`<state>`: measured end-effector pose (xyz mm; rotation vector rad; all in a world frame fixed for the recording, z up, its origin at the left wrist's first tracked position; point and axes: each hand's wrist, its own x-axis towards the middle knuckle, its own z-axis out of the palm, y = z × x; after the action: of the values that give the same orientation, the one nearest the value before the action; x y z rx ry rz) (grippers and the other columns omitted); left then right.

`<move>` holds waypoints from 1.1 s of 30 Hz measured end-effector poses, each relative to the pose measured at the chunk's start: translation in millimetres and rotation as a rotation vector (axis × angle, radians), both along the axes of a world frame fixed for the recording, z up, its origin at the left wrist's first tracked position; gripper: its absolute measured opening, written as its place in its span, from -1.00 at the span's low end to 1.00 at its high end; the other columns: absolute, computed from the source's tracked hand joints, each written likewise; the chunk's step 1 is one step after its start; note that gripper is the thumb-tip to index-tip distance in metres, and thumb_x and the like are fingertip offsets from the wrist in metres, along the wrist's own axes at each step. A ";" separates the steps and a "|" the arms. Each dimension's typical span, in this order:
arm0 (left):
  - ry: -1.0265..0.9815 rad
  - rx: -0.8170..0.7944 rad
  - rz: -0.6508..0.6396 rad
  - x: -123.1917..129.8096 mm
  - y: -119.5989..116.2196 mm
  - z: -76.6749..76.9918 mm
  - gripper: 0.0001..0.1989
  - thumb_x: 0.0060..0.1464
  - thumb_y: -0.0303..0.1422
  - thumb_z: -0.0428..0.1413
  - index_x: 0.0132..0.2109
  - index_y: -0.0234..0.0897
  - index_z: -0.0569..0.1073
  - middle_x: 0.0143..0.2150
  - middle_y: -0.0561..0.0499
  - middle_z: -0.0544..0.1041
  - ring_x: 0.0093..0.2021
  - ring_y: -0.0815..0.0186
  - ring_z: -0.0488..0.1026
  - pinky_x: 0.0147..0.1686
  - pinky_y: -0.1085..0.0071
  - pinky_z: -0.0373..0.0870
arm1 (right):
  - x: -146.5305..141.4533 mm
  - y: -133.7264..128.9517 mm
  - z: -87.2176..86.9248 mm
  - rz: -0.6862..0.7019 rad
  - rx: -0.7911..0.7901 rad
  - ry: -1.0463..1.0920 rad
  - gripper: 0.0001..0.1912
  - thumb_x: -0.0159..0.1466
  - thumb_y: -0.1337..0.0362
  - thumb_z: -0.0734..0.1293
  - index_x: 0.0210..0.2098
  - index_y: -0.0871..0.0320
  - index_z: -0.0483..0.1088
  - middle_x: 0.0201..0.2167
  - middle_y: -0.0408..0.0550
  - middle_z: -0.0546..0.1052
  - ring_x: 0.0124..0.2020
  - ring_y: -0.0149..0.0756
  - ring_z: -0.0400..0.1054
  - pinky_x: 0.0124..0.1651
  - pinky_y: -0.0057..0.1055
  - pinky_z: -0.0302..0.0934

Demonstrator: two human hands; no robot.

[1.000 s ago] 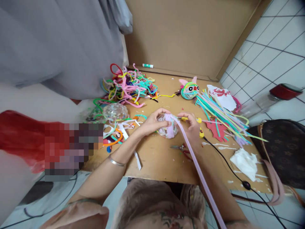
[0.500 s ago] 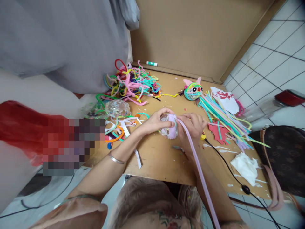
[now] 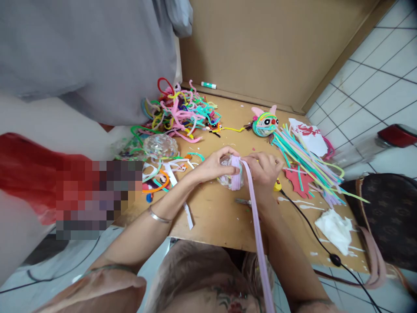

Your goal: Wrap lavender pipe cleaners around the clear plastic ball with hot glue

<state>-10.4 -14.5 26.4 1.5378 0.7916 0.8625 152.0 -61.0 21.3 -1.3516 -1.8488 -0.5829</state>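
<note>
My left hand (image 3: 219, 165) is closed around a clear, glossy ball (image 3: 225, 177), its thumb pressing on lilac strips wrapped over the ball's right side. Close against that side, my right hand (image 3: 265, 168) pinches a long lilac pipe cleaner strip (image 3: 257, 221) by the wrapping. The strip's loose length hangs down past my right forearm toward my lap. Metal-tipped scissors or pliers (image 3: 243, 201) lie on the table just below the ball, partly hidden by my right wrist.
A tangled heap of colourful pipe cleaners (image 3: 182, 113) and another clear ball (image 3: 160, 145) lie at left. Behind sits a decorated ball with eyes and pink ears (image 3: 265, 124). Straight pipe cleaners (image 3: 308, 161), a crumpled tissue (image 3: 335, 230), a black cable (image 3: 306, 221) and a brown bag (image 3: 387, 217) occupy the right.
The hanging part of the lilac strip has swung to the left. Both hands stay nearly in place at the ball, the right one shifting slightly.
</note>
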 end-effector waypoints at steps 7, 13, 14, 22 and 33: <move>0.009 0.014 0.002 0.4 0.1 1.2 -0.61 -0.22 -0.37 0.21 -0.15 -0.28 0.38 -0.26 0.08 0.42 -0.20 0.32 0.36 -0.19 0.43 0.30 | 0.2 -0.5 3.7 0.018 -0.026 0.048 -0.78 0.34 0.28 0.22 -0.39 0.04 0.45 -0.31 -0.09 0.53 -0.20 -0.23 0.30 -0.04 -0.21 -0.05; 0.009 0.015 0.008 0.7 0.5 0.4 -0.61 -0.22 -0.38 0.20 -0.15 -0.27 0.38 -0.27 0.09 0.41 -0.22 0.33 0.35 -0.20 0.44 0.28 | -2.0 -1.9 4.3 0.023 -0.099 0.125 -0.78 0.33 0.28 0.24 -0.40 0.03 0.48 -0.32 -0.08 0.51 -0.20 -0.23 0.29 -0.03 -0.19 -0.03; 0.010 0.013 0.010 0.8 0.4 0.7 -0.61 -0.22 -0.37 0.20 -0.15 -0.27 0.37 -0.28 0.09 0.41 -0.23 0.34 0.35 -0.21 0.44 0.28 | -2.0 -2.1 4.0 0.026 -0.113 0.139 -0.78 0.34 0.26 0.24 -0.38 0.03 0.49 -0.31 -0.07 0.52 -0.19 -0.22 0.30 -0.02 -0.19 -0.02; -0.028 -0.052 0.036 0.8 -0.9 4.6 -0.58 -0.25 -0.35 0.21 -0.15 -0.29 0.36 -0.26 0.08 0.41 -0.25 0.37 0.34 -0.22 0.46 0.29 | 18.0 3.0 6.7 0.004 -0.116 0.390 -0.82 0.28 0.20 0.26 -0.24 0.08 0.48 -0.27 -0.02 0.56 -0.16 -0.16 0.40 -0.04 -0.19 0.17; -0.047 -0.047 0.086 -2.7 12.6 -14.8 -0.57 -0.27 -0.33 0.16 -0.14 -0.28 0.39 -0.17 0.04 0.44 -0.23 0.34 0.34 -0.22 0.46 0.28 | 80.1 28.3 -2.3 -0.125 -0.223 0.448 -0.81 0.21 0.18 0.26 -0.34 0.13 0.46 -0.39 -0.02 0.54 -0.36 -0.23 0.36 -0.20 -0.26 0.24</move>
<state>-13.1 -1.9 11.6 1.4453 0.8432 0.9341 232.1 -32.7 18.9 -1.6011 -1.5010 -0.1167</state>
